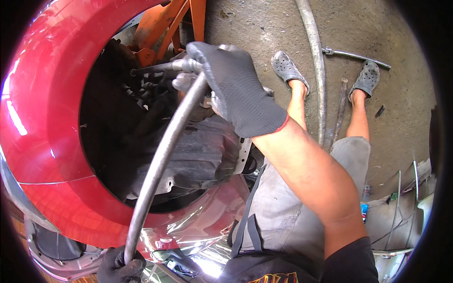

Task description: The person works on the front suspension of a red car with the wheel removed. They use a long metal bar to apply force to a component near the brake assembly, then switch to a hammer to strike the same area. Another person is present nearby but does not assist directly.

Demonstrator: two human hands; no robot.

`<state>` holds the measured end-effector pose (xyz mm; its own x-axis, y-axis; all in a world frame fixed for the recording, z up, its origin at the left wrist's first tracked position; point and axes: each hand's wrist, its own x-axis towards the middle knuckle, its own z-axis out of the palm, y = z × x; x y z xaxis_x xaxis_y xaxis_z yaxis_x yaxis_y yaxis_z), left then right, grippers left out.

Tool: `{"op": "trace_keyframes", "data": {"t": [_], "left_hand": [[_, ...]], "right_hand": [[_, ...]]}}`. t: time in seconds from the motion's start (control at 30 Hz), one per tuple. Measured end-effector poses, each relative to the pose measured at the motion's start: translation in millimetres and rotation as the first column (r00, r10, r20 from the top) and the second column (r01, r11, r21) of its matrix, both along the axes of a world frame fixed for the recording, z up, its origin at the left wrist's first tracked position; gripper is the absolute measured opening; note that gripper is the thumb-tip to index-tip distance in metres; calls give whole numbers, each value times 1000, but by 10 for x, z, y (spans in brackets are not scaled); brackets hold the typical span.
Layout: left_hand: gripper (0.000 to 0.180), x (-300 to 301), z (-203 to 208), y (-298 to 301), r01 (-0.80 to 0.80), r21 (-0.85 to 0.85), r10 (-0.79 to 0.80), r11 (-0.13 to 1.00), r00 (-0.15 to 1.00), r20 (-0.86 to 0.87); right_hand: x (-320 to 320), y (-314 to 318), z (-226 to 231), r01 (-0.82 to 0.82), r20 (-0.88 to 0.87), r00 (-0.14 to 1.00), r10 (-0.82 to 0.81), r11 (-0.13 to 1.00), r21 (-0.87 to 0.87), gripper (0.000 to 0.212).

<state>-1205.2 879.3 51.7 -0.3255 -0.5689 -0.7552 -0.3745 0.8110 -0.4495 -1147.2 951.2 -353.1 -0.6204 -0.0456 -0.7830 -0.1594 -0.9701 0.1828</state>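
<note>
My left hand (121, 265), in a dark work glove, is closed round the lower end of a long grey metal pipe (163, 151). The pipe slants up across the wheel arch of a red car to my right hand (236, 85), also gloved. My right fingers are wrapped round the joint where the pipe meets a socket extension (165, 67). That extension points left into the dark wheel well, and its thin tip shows in front of the parts there. The glove hides how pipe and extension join.
Red fender (52, 94) curves round the opening. A black plastic liner (203, 151) sits inside the arch, below an orange metal stand (165, 28). On the concrete floor lie a long grey pipe (315, 61), a shorter rusty pipe (339, 108) and a bar with a socket head (356, 56), near my feet.
</note>
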Motion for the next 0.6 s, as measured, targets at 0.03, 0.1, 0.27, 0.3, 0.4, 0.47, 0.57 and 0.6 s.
{"op": "trace_keyframes", "data": {"t": [0.03, 0.1, 0.27, 0.3, 0.4, 0.47, 0.57, 0.6], "left_hand": [[26, -5, -12, -1, 39, 2, -39, 999, 999, 9], [27, -29, -52, -9, 144, 14, -144, 989, 989, -35], [29, -165, 20, -182, -426, 191, 449, 884, 889, -93], [23, 23, 123, -309, -264, 85, 272, 961, 957, -102], [20, 585, -348, -607, -187, -103, 177, 977, 979, -97], [26, 885, -608, -619, -155, 22, 156, 988, 987, -26], [31, 995, -671, -838, 58, 58, -55, 997, 997, -57], [31, 985, -697, -854, 61, 96, -57, 993, 997, -43]], "right_hand": [[-96, -38, -23, 31, -18, 999, -30, 999, 21, 34], [-209, 20, -9, -88, 22, 996, 86, 927, 365, 31], [-224, -10, -297, -238, 154, 970, 188, 611, 755, 29], [-193, 9, -295, -222, 133, 973, 190, 599, 769, 29], [-123, 22, -284, -159, 93, 986, 138, 615, 772, 29], [-9, 109, -204, -130, -113, 973, 202, 881, 455, 41], [66, 102, -256, -111, -154, 967, 204, 878, 466, 44], [70, 70, -236, -126, -118, 972, 202, 876, 465, 41]]}}
